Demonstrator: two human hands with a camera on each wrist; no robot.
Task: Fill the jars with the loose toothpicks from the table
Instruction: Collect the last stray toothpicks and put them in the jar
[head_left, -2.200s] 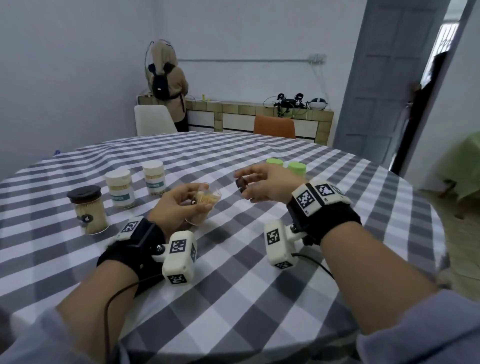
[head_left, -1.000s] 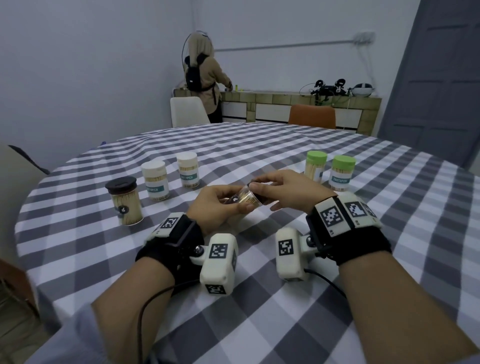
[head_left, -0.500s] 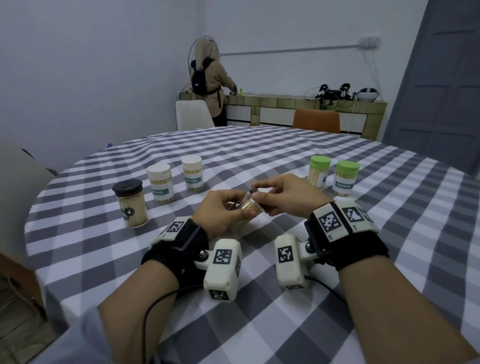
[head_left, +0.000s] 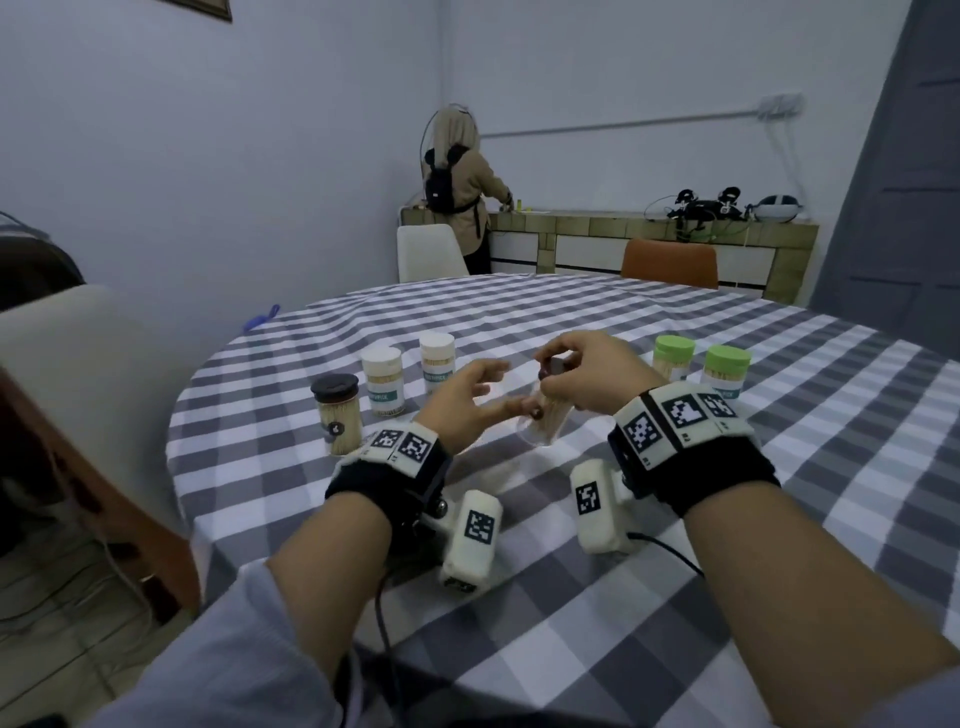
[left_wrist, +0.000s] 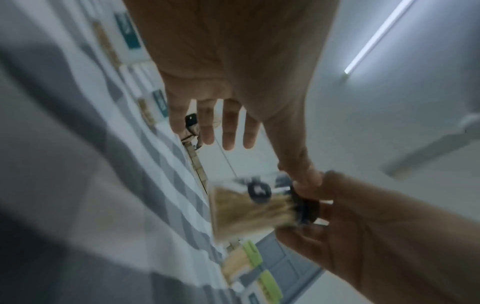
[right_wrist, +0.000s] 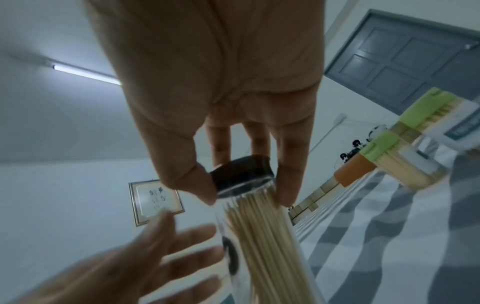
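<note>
Left hand (head_left: 470, 402), which gripped the jar (head_left: 545, 421) half a second ago, is now off it, fingers spread beside the glass. Right hand (head_left: 582, 374) alone holds the jar, by its black lid (right_wrist: 241, 174). Jar, earlier tilted between both hands, now hangs near upright with the lid on top, just above the tabletop (head_left: 571, 649).

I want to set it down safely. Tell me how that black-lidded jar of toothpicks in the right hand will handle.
The jar, tall and narrow, probably tips easily. Its clear smooth wall may be slippery. Held only by the lid in the right hand, it could drop if the lid sits loose.
</note>
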